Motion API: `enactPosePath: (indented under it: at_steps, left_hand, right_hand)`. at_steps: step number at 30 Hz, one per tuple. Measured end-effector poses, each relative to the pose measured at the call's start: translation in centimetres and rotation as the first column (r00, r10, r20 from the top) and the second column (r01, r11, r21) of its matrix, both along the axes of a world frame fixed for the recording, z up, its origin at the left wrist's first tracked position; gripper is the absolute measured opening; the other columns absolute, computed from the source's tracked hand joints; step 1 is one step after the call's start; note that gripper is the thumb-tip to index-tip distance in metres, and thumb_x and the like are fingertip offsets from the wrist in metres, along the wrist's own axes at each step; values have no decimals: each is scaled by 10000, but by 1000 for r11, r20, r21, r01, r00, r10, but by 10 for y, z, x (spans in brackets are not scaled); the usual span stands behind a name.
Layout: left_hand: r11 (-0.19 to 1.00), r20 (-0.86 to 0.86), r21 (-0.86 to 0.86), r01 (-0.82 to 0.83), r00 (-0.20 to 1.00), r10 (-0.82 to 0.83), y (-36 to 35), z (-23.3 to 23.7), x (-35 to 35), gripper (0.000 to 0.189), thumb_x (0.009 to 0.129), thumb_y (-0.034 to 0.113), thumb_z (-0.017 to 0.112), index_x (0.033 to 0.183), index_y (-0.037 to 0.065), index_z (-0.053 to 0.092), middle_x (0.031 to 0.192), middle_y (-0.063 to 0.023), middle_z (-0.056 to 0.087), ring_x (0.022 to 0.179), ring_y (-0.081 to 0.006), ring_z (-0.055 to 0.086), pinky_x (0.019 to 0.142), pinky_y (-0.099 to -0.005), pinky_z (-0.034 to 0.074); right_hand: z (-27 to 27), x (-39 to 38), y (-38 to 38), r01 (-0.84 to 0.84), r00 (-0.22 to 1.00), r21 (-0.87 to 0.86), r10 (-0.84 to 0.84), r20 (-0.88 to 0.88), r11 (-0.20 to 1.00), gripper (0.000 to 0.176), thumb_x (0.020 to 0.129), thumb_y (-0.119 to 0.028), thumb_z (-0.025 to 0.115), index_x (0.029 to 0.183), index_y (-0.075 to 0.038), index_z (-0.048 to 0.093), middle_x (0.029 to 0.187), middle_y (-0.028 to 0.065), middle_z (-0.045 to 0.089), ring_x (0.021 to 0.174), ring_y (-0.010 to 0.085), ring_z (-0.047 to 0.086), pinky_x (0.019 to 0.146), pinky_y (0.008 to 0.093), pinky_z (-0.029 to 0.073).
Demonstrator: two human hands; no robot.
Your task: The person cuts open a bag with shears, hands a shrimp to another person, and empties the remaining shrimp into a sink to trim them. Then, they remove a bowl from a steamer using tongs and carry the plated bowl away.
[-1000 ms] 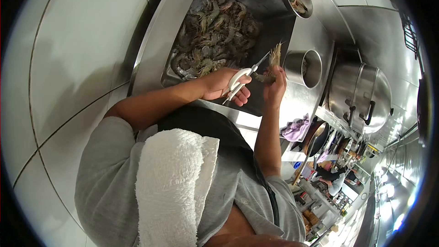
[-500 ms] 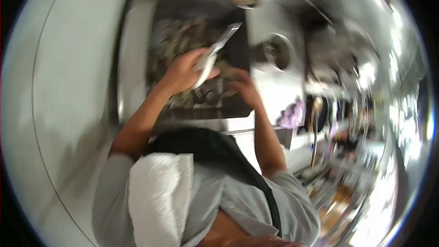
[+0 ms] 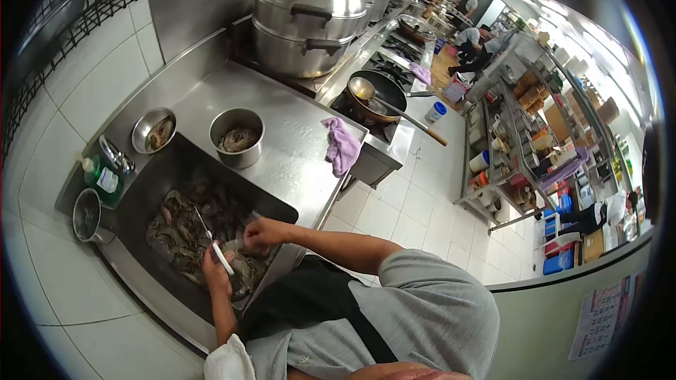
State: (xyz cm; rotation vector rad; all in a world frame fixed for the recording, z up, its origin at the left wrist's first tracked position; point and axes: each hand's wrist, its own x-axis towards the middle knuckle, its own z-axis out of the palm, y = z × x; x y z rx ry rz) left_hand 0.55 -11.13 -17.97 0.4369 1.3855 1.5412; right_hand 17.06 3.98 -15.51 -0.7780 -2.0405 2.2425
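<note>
My left hand (image 3: 218, 278) is closed around white-handled scissors (image 3: 223, 257), with their thin metal blades pointing up and away over the sink. Close by on the right, my right hand (image 3: 259, 235) has its fingers curled together; whatever they hold is hidden. Both hands are above the dark sink (image 3: 162, 169), where a heap of grey-brown prawns (image 3: 176, 229) lies. Pale, glossy pieces (image 3: 243, 267) sit just below my right hand.
Around the sink are a steel pot (image 3: 238, 137), a small steel bowl (image 3: 153, 130), a green bottle (image 3: 103, 179), a metal cup (image 3: 89, 216) and the tap (image 3: 116, 155). A purple cloth (image 3: 341, 146) lies at the counter edge. Beyond are a large steamer (image 3: 306, 17), a wok (image 3: 380, 91) and several people.
My view has turned, bringing the stove, shelves and aisle into sight. The scissors stay in my left hand. My right hand has gone from loosely spread fingers to curled ones.
</note>
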Motion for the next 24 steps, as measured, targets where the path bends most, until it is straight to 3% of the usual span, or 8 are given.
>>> enactPosePath:
  at_steps: [5, 8, 11, 13, 15, 17, 20, 24]
  left_hand:
    - [998, -93, 16, 60, 994, -58, 0, 6, -2, 597, 745, -63, 682, 1282, -31, 424, 1078, -72, 552, 929, -117, 536, 795, -238, 456]
    - [998, -154, -15, 55, 986, -57, -3, 31, -1, 606, 743, -73, 680, 1288, -32, 419, 1075, -70, 552, 911, -120, 543, 777, -233, 466]
    - [997, -160, 26, 68, 985, -63, -11, 53, -1, 604, 741, -83, 675, 1288, -30, 424, 1075, -74, 552, 879, -123, 558, 763, -236, 483]
    - [994, -104, 87, 59, 993, -50, -19, 68, -2, 596, 737, -92, 671, 1281, -28, 436, 1081, -65, 552, 858, -113, 565, 756, -237, 490]
    - [988, -54, 155, 7, 999, 2, -22, 70, -4, 613, 706, -89, 666, 1278, -27, 456, 1091, -43, 552, 834, -97, 570, 758, -240, 492]
    - [982, -8, 188, -14, 1000, 16, -25, 69, -10, 637, 683, -54, 665, 1285, -28, 458, 1096, -34, 551, 839, -101, 569, 768, -239, 487]
    - [973, 62, 226, -55, 997, 41, -25, 64, -15, 657, 668, 36, 648, 1292, -39, 457, 1096, -56, 549, 862, -126, 571, 784, -253, 485]
    - [956, 275, 273, -106, 961, 28, -20, 84, -4, 631, 689, 51, 628, 1289, -47, 456, 1050, -74, 564, 859, -144, 572, 773, -271, 488]
  right_hand:
    - [12, 8, -5, -43, 998, 266, 28, 63, 963, 176, 853, -150, 595, 922, -1, 658, 716, 68, 657, 619, 139, 646, 567, 293, 534]
    - [4, 4, -7, 24, 982, 728, 119, -144, 685, 172, 796, -175, 603, 816, -18, 670, 611, 79, 625, 583, 165, 639, 530, 333, 505]
    - [18, 2, -11, 68, 977, 831, 134, -168, 552, 190, 795, -184, 569, 768, -14, 650, 585, 87, 604, 567, 165, 626, 516, 327, 492]
    - [48, -1, -19, 109, 991, 438, -65, -114, 892, 175, 823, -169, 549, 778, -21, 632, 610, 70, 604, 578, 150, 621, 506, 314, 493]
    - [61, -7, -21, 221, 974, 3, -220, -56, 975, 155, 840, -157, 533, 792, -33, 613, 604, 53, 582, 565, 133, 599, 485, 294, 474]
    - [61, -19, -24, 332, 930, -368, -366, -24, 869, 128, 847, -148, 522, 811, -48, 593, 567, 34, 536, 527, 115, 558, 454, 268, 435]
    - [64, -34, -32, 261, 906, -688, -417, -66, 677, 107, 857, -132, 490, 836, -58, 565, 534, 5, 468, 462, 93, 457, 424, 229, 371]
    - [75, -47, -31, 38, 854, -857, -463, -240, 514, 122, 850, -131, 475, 829, -49, 562, 541, 11, 471, 438, 99, 406, 418, 233, 336]
